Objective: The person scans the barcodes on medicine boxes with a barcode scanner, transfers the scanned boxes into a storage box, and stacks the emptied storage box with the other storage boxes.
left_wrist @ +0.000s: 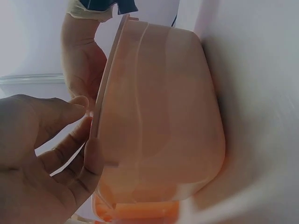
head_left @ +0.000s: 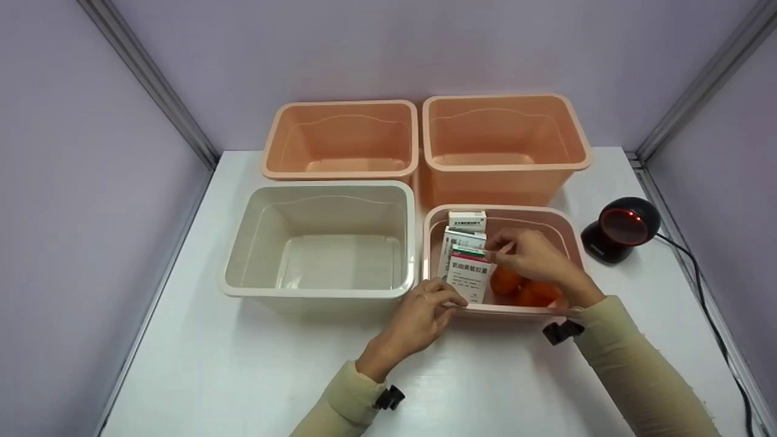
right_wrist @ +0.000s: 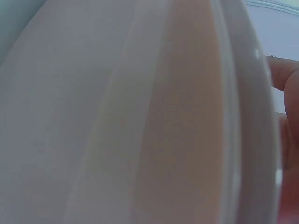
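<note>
Inside the low pink bin (head_left: 522, 212), white medicine boxes lean in a row along the left side. My right hand (head_left: 537, 258) reaches in and pinches the upper right corner of the front medicine box (head_left: 468, 279), printed with a green and red band. Behind it stand a second box (head_left: 456, 238) and a smaller white box (head_left: 467, 218). Oranges (head_left: 505, 280) lie beneath my right hand, partly hidden by it. My left hand (head_left: 422, 312) holds the bin's front left rim, fingers bent over the edge and thumb apart from it in the left wrist view.
A cream bin (head_left: 340, 261) stands left of the pink one. Two taller orange bins (head_left: 358, 173) (head_left: 504, 182) are behind, near the wall. At the right, a black scanner (head_left: 628, 221) glows red, its cable (head_left: 704, 291) running along the table edge.
</note>
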The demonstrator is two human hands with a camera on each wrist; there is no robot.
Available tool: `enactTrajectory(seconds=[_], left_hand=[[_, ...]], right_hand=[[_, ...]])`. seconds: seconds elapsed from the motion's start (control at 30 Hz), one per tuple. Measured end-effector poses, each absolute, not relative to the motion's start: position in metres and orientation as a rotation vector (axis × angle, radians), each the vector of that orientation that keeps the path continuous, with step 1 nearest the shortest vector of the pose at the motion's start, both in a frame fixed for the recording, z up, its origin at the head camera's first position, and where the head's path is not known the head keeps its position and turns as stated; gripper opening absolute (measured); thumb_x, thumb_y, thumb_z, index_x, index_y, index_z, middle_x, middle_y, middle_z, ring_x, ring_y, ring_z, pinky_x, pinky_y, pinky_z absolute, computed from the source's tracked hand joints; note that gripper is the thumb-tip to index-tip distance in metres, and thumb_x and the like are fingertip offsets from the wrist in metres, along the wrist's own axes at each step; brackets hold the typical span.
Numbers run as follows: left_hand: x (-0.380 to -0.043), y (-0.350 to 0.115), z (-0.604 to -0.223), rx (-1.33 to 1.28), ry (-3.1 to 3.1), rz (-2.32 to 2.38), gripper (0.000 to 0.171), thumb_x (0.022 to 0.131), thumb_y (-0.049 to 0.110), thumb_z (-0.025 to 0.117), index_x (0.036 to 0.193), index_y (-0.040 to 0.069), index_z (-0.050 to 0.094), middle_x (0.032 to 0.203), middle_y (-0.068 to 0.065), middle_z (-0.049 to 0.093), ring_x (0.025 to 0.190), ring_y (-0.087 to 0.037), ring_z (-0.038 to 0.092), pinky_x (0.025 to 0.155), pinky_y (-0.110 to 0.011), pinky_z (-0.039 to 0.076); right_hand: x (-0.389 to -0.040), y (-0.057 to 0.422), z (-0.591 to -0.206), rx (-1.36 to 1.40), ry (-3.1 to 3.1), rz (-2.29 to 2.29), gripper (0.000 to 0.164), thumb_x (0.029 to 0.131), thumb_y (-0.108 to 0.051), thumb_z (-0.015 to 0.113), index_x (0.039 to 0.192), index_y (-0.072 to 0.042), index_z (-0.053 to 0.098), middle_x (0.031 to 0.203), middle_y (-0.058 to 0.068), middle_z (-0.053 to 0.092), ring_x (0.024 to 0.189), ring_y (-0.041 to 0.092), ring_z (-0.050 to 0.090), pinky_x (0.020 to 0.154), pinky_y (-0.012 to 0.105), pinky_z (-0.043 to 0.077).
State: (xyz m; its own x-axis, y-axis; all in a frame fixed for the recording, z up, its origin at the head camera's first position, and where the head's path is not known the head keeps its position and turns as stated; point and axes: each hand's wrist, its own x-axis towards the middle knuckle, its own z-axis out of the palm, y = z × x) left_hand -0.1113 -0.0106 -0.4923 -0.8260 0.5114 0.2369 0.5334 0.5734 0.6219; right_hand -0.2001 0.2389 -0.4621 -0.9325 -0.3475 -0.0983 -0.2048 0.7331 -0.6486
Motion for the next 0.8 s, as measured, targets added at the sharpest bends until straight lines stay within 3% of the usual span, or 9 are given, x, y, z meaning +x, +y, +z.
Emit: enactTrajectory(seconds=[0.47,0.8], left_hand=[[-0.1129,-0.0097,-0.4947,-0.869,-2.815,-1.144,0.017,0.094,0.011,0.067,0.105,0.021,0.076,0.111,0.004,0.066,0.115,-0.015,0.059,0.101,-0.028,0.047],[-0.1147,-0.0086,-0.4961,-0.889,-2.793,-1.157,0.017,0.094,0.011,0.067,0.105,0.020,0.077,0.109,0.004,0.065,0.112,-0.014,0.059,0.095,-0.025,0.049]], right_hand=[[-0.2002,0.2355,-0.4642,-0.455,2.736,-0.964,0.018,0.091,-0.020,0.069,0.104,-0.011,0.075,0.094,0.005,0.074,0.079,0.016,0.064,0.072,0.029,0.052],[-0.1985,0.2334,-0.4647,-0.481,2.740,-0.978,0.015,0.090,-0.021,0.070,0.100,-0.013,0.077,0.091,0.003,0.074,0.077,0.016,0.064,0.069,0.029,0.052]])
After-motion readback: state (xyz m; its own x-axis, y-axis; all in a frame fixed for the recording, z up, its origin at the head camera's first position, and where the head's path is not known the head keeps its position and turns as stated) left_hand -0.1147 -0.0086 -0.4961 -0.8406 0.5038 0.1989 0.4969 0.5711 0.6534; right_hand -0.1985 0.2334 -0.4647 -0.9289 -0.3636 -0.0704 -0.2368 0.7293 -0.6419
